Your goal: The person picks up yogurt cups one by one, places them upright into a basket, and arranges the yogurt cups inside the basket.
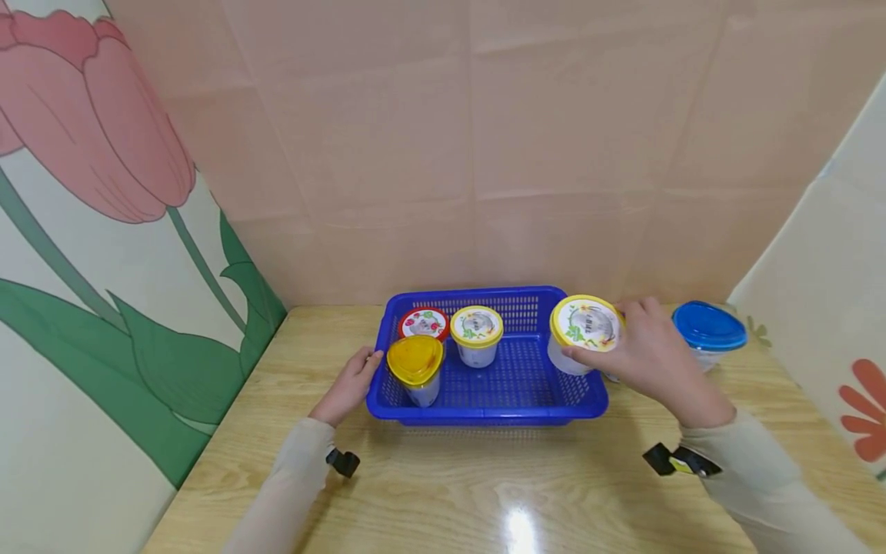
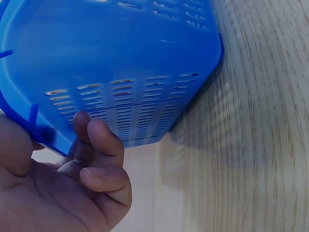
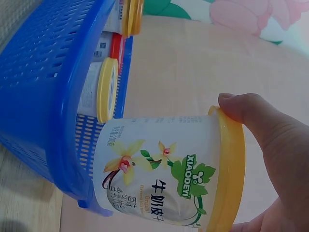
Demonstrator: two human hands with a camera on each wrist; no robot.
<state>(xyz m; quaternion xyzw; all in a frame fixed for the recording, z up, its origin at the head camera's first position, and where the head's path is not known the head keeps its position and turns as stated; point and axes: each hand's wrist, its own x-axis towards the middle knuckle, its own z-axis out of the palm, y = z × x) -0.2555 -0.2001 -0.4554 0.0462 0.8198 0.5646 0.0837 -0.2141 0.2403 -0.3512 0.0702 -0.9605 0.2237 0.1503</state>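
The right hand (image 1: pixel 654 362) is grasping a white cup with a yellow lid (image 1: pixel 587 327) by its lidded end, thumb on one side and fingers on the other. This cup is right of the middle of the head frame, over the right end of the blue basket (image 1: pixel 484 413); whether its base touches the basket, I cannot tell. It looks like a light plastic cup, thin in the wall and stiffer at the lid rim, so this rim seems the right place to hold — a hard squeeze lower down could dent the side. The printed wall is perhaps a little slippery. What is inside does not show, so the true weight is uncertain.

The left hand (image 1: pixel 349 388) grips the basket at its left rim. The basket seems stiff, pierced plastic. In its left half stand a round yellow-lidded cup (image 1: pixel 477 338), a red-lidded cup (image 1: pixel 424 322) and, at the lower left, a container with a yellow rounded-triangle lid (image 1: pixel 415 362) — all covered, their contents hidden.

Farther to the right of the frame, a blue-lidded container (image 1: pixel 709 327) stands on the table (image 1: pixel 415 492), outside the basket.
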